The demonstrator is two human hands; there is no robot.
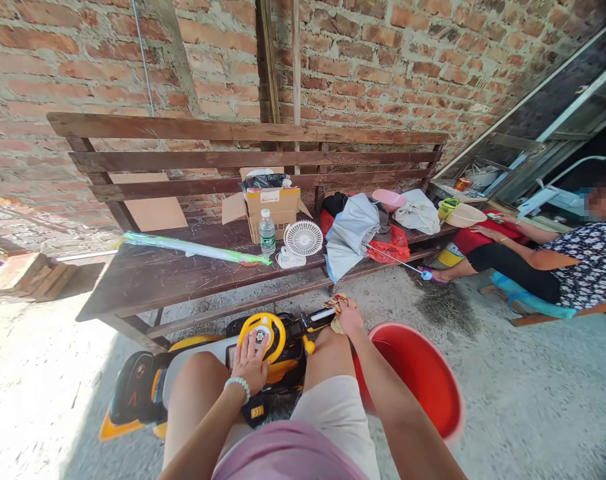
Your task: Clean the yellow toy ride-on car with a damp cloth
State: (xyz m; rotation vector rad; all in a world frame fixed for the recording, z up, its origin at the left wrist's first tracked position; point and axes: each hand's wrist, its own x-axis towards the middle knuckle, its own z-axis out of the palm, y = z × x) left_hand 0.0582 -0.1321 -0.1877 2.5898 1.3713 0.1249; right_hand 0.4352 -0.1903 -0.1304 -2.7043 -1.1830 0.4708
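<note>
Between my knees stands a yellow and black ride-on toy vehicle [283, 373] with a yellow steering wheel [281, 335]. My left hand [250, 365] lies on the wheel's centre and lower rim, its fingers stretched out. A patterned cloth [337, 304] is bunched in my right hand [351, 320], whose fingers are closed around it. The cloth touches the end of the toy's black and white arm [319, 319], beside my right knee. Just right of that knee is a large red tub [447, 387], partly covered by my forearm.
Along the brick wall runs a wooden bench [147, 267] bearing an open cardboard box [277, 207], a water bottle [267, 233], a white fan [303, 239], a long green-and-white wrapped item [193, 248] and a grey umbrella [350, 230]. Another person [573, 260] sits at the right.
</note>
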